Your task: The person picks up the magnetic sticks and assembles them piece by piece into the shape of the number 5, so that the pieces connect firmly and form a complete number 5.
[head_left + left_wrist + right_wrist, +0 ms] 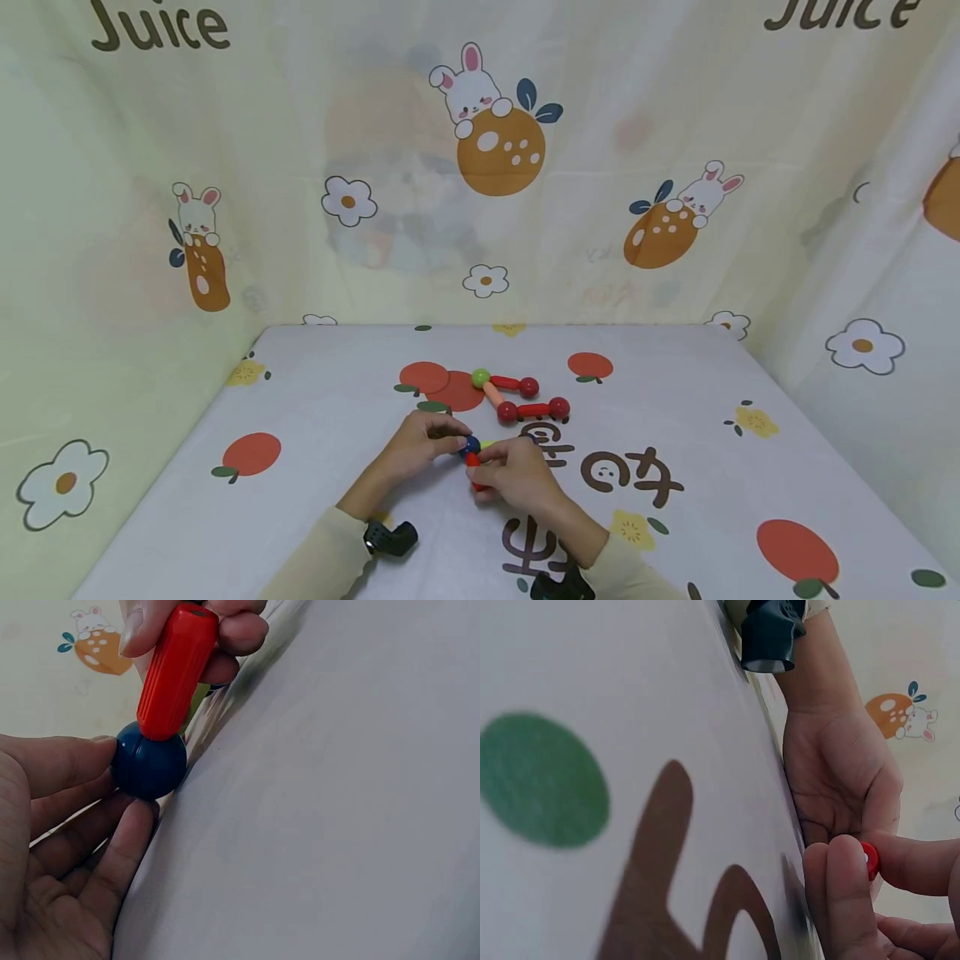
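Fingers of the left hand [416, 446]: parted by the width of one glossy dark-blue ball [148, 761], pinched between thumb and fingertips just above the worktop [187, 517]. Fingers of the right hand [521, 477]: closed on one ribbed bright-red rod [178, 671], thumb to one side. Rod's lower end, in the left wrist view, touches the ball; whether fully seated, cannot tell.

One yellow-green rod [487, 445]: beside the ball, partly hidden behind the right hand.

Beyond the hands, lying on the worktop, one zigzag assembly: lime-green ball [481, 378] at a corner; upper red rod [505, 382] running to a dark-red ball [528, 387]; peach-orange rod [492, 394] leading from the green corner to a second dark-red ball [507, 412]; lower red rod [533, 410] ending at a third dark-red ball [558, 407].

Worktop covering: white cloth, printed with fruit, flowers and brown lettering.
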{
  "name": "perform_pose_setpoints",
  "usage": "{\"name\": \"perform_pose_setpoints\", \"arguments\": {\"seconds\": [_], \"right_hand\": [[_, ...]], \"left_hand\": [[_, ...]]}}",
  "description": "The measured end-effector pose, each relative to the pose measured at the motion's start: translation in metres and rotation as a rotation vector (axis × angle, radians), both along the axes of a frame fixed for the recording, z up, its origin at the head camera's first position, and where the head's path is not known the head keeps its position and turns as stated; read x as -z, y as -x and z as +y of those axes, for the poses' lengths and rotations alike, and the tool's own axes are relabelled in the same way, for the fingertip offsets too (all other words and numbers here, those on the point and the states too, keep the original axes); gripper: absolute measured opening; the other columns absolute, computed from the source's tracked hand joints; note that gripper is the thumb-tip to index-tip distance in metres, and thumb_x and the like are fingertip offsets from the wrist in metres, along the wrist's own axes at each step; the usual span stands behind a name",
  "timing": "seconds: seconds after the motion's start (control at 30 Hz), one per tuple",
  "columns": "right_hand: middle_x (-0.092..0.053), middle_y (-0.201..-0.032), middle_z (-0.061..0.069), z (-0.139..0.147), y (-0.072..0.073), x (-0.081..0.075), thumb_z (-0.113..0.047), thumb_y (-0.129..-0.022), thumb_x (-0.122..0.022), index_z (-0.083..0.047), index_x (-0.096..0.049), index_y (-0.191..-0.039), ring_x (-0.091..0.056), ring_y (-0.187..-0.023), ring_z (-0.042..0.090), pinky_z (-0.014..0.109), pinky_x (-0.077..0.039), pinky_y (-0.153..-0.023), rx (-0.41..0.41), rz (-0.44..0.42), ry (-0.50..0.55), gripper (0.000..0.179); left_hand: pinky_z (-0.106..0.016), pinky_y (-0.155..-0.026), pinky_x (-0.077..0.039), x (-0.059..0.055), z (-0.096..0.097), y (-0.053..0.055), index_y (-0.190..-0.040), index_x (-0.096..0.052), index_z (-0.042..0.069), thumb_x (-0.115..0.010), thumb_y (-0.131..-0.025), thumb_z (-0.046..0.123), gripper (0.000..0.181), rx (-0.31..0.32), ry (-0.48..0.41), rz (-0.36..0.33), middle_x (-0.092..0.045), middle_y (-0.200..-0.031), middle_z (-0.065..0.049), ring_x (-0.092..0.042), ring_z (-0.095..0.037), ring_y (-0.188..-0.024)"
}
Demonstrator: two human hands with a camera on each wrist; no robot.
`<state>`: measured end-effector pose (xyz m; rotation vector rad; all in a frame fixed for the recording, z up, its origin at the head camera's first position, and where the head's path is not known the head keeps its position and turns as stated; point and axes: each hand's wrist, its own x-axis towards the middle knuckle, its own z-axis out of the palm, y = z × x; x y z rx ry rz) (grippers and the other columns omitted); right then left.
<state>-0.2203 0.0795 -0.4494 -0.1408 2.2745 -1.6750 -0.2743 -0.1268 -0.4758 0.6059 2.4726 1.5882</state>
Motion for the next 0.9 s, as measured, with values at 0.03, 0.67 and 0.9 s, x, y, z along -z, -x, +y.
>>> {"name": "perform_pose_setpoints", "arguments": {"seconds": [0.03, 0.67, 0.9], "right_hand": [[-0.075, -0.083, 0.008, -0.0006, 0.0001, 0.0008, -0.014, -0.089, -0.078, 0.006, -0.070, -0.117, -0.074, -0.068, 0.020, 0.027, -0.060, -0.065, 0.001, -0.002, 0.005, 0.035], [-0.075, -0.074, 0.006, -0.0071, -0.0010, 0.0073, -0.017, -0.087, -0.081, 0.005, -0.064, -0.111, -0.073, -0.062, 0.020, 0.025, -0.057, -0.058, -0.035, 0.046, -0.020, 0.037], [-0.074, -0.075, 0.005, -0.0065, -0.0021, 0.0041, -0.017, -0.087, -0.081, 0.003, -0.064, -0.108, -0.072, -0.060, 0.019, 0.024, -0.056, -0.056, -0.042, 0.034, -0.035, 0.034]], "left_hand": [[-0.032, -0.082, -0.052, -0.0004, 0.0000, 0.0000, -0.109, -0.078, 0.011, -0.069, -0.096, 0.015, 0.016, 0.002, 0.001, 0.000, -0.073, -0.101, -0.001, -0.064, -0.016, -0.092], [-0.031, -0.075, -0.053, -0.0024, 0.0006, -0.0026, -0.107, -0.078, 0.013, -0.069, -0.096, 0.015, 0.015, -0.019, 0.025, 0.008, -0.073, -0.099, 0.000, -0.063, -0.018, -0.089], [-0.031, -0.074, -0.053, -0.0028, 0.0011, -0.0020, -0.107, -0.078, 0.012, -0.069, -0.096, 0.015, 0.015, -0.016, 0.028, 0.002, -0.073, -0.099, 0.000, -0.063, -0.018, -0.088]]}}
